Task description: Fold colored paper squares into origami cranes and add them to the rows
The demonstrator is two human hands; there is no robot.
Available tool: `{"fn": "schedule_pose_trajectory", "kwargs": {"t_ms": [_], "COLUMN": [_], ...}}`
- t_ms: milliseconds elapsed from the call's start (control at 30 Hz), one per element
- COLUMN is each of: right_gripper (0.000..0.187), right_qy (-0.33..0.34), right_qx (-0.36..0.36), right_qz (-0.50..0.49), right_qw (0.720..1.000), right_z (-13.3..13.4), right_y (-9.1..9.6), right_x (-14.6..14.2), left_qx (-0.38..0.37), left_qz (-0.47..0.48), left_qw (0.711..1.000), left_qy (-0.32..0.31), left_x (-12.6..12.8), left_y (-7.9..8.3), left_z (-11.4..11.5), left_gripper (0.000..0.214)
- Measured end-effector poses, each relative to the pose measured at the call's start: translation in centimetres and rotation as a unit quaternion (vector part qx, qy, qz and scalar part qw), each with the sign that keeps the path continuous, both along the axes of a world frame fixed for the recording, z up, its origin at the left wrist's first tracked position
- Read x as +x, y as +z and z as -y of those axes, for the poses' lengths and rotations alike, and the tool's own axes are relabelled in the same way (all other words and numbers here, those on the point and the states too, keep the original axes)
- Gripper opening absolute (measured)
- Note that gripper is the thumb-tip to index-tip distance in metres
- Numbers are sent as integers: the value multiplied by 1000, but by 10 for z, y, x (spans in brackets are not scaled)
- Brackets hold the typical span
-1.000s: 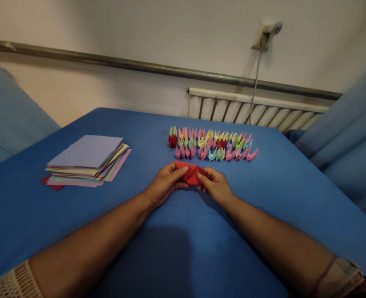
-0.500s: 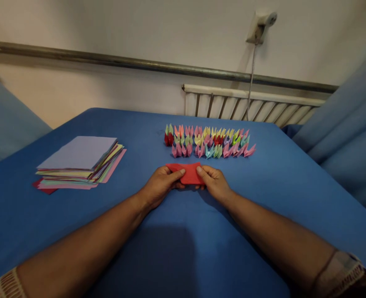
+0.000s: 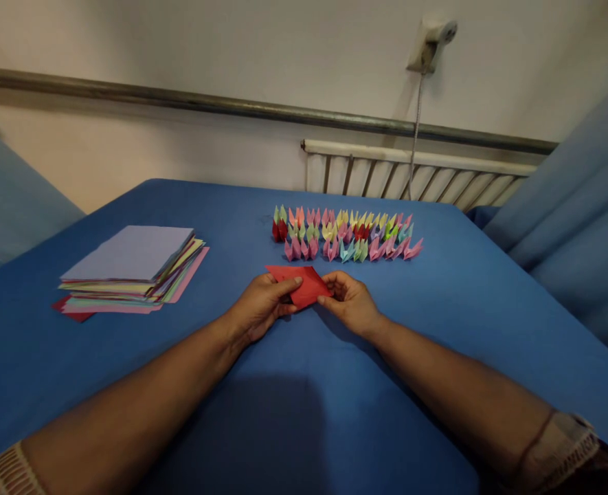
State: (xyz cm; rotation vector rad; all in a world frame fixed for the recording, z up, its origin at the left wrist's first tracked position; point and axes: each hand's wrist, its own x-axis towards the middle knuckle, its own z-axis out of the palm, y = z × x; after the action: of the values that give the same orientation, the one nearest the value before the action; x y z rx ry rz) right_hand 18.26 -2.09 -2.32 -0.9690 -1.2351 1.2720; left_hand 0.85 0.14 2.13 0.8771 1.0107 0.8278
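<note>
One folded red paper point(image 3: 308, 287) spans the gap between the two hands, long axis crosswise: the left hand point(image 3: 258, 304), thumb above, fingers beneath, clasps more of it; the right hand point(image 3: 354, 304) lightly pinches its right end. Beyond the grip, three rows of origami figures point(image 3: 331, 249), total uncertain; leftward, one paper stack point(image 3: 128, 253).

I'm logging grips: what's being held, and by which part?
A folded red paper: the left hand pinches its left part, the right hand its right end.
</note>
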Motion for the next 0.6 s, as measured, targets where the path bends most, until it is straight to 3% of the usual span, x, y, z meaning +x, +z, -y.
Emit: {"fn": "schedule_pose_trajectory", "kwargs": {"t_ms": [200,600], "right_gripper": [26,18], "right_qy": [26,14], "right_qx": [-11,-5], "right_qz": [-23,-2], "right_qw": [999,1000], "right_z": [3,3], "right_y": [6,8], "right_x": [4,6], "left_qx": [-56,-56], "left_qz": [68,87], "left_qw": [994,993], "left_qy": [67,63], "left_x": [2,3], "left_y": [5,5], "left_z": [-3,-4], "left_gripper": [13,12]}}
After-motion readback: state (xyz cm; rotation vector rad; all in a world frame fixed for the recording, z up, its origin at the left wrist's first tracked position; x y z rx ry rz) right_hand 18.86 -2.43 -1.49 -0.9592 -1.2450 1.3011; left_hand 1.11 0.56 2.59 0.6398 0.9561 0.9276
